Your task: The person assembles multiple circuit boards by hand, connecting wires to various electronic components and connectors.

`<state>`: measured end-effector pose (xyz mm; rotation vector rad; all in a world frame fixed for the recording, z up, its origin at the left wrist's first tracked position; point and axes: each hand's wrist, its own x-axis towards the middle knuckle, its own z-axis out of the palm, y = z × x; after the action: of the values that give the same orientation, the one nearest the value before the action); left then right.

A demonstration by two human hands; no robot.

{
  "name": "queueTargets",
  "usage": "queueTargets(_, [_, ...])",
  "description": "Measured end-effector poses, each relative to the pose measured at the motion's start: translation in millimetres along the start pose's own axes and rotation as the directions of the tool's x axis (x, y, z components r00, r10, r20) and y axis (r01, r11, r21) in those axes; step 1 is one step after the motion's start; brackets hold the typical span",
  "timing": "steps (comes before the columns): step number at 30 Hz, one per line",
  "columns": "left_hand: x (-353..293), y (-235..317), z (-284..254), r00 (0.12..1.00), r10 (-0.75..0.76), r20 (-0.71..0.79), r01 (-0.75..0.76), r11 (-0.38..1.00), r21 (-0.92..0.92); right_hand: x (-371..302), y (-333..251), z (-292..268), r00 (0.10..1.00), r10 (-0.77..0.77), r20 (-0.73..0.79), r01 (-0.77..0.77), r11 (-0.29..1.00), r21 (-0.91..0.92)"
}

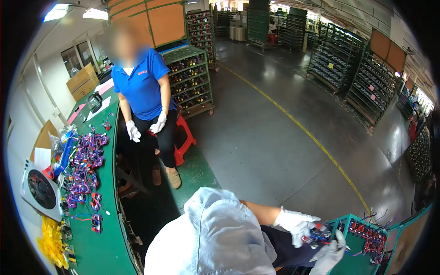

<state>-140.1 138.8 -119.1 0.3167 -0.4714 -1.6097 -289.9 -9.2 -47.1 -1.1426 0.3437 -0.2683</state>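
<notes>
At the lower right, my left hand (298, 223) in a white glove is closed around a small electronic part (319, 234) with red, black and blue pieces and wires. Just below and to its right, my right hand (329, 257), also gloved in white, has its fingers apart close to that part. Whether they touch it is hard to make out. Beside my right hand stands a green tray (344, 221) with rows of red and black wired parts (373, 239). My light-coloured sleeve fills the lower middle.
Along the left runs a green workbench (98, 250) heaped with purple wired parts (85, 160), beside a fan (41, 188) and yellow strips (51, 240). A person in a blue shirt (143, 85) sits on a red stool (184, 140). Racks (337, 59) line the far floor.
</notes>
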Motion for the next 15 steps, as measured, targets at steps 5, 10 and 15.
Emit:
queueTargets(5, [16.4, -19.2, 47.9, 0.548, 0.619, 0.562, -0.311, -0.473, 0.824, -16.0, 4.3, 11.9, 0.911, -0.410, 0.034, 0.377, 0.799, -0.468])
queueTargets(10, [26.2, 3.5, 45.2, 0.397, 0.596, 0.698, -0.246, -0.663, 0.707, -18.4, 22.2, 13.4, 0.961, 0.225, -0.163, -0.114, 0.853, 0.509])
queueTargets(15, [31.0, 20.2, 53.4, 0.547, 0.518, 0.658, -0.458, -0.472, 0.753, -24.2, 34.3, 15.9, 0.975, 0.198, -0.099, -0.120, 0.849, 0.514])
